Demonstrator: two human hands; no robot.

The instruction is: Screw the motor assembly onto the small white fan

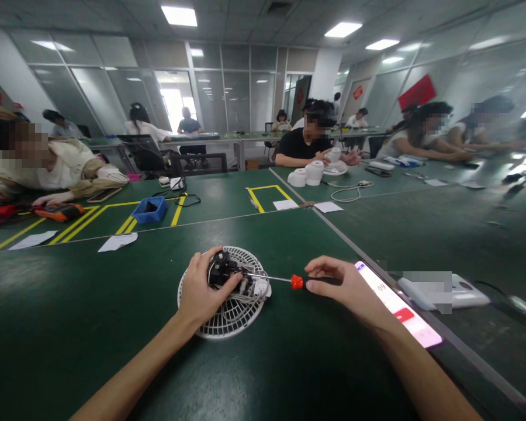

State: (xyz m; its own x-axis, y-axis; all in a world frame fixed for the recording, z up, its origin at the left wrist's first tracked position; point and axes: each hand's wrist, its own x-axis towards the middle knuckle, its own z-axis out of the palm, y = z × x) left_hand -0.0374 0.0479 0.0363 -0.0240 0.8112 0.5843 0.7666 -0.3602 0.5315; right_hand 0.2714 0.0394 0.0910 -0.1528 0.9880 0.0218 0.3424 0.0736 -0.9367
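Screwdriver [289, 280] pinched in my right hand [350, 286], tip at the black motor block [223, 272], which my left hand [201, 292] clamps on the white fan grille [228, 318] lying on the green table [92, 327]. Probably working a screw; next, steady turning pressure.

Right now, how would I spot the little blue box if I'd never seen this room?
Start at the big green table and look past the white fan grille under the left hand, toward the yellow floor-style lines taped on the far left part. The blue box sits right on those lines. It is the only blue, open-topped tray there; its neighbours are flat white paper sheets.
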